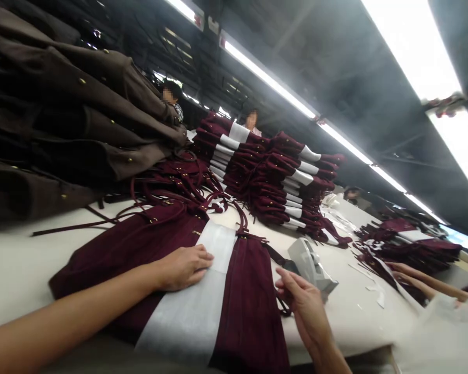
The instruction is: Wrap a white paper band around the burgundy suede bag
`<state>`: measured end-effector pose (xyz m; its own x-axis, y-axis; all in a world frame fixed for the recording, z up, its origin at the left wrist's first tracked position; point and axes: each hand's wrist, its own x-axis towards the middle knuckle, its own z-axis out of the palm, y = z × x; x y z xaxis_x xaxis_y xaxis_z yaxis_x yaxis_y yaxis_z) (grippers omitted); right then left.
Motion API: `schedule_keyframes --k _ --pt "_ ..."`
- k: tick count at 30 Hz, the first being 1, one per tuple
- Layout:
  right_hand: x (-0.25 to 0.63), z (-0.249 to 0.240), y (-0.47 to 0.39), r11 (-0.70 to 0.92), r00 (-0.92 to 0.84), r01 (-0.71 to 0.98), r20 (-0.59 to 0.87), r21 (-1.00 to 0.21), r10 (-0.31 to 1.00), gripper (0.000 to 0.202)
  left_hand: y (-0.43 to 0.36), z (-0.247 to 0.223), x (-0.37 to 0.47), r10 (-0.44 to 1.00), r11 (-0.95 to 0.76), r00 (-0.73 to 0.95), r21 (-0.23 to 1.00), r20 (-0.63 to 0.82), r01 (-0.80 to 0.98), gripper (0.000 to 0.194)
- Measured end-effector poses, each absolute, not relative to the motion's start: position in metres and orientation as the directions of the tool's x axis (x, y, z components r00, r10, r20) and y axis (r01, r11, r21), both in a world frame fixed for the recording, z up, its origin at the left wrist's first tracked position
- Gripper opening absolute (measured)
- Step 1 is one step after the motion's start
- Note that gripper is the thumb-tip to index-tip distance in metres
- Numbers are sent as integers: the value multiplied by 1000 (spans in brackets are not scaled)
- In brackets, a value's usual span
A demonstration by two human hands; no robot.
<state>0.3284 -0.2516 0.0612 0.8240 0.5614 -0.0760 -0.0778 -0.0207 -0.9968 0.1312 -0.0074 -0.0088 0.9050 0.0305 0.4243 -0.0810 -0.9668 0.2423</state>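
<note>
A folded maroon suede garment [140,249] lies flat on the white table [19,259] in front of me, wrapped by a white tissue band [198,306]. My left hand [183,266] rests palm down on the garment at the band's left edge, fingers together. My right hand [300,301] hovers at the garment's right edge, fingers pinched on a dark strap or cord [283,306]; what exactly it pinches is hard to make out. A grey tape dispenser [310,265] stands just beyond my right hand.
A tall pile of brown garments [62,114] fills the left. Stacks of banded maroon garments [273,182] stand mid-table, more [409,244] at the right. Another person's forearms [425,280] reach in from the right. Two people stand behind the stacks. Paper scraps [374,285] litter the table.
</note>
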Motion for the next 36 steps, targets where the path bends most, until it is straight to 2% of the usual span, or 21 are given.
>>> schedule_keyframes --k 4,8,10,17,23,36 --pt "280 59 -194 -32 739 -124 -114 -992 664 47 -5 -11 130 22 -953 919 286 393 -100 27" --pt "265 42 -152 -81 735 -189 -195 -979 649 19 -3 -14 133 27 -953 920 288 392 -95 29" --pt "262 33 -139 -114 745 -206 -231 -972 626 13 -4 -13 133 21 -955 918 281 397 -100 30" --pt "259 10 -129 -214 735 -232 -315 -949 600 17 -5 -11 132 17 -962 919 258 394 -93 30" --pt "260 4 -129 -259 719 -231 -344 -938 604 22 -3 -15 134 28 -951 917 294 399 -98 30" --pt "256 0 -126 -326 741 -139 -317 -935 592 26 -4 -15 133 18 -955 914 277 404 -104 27"
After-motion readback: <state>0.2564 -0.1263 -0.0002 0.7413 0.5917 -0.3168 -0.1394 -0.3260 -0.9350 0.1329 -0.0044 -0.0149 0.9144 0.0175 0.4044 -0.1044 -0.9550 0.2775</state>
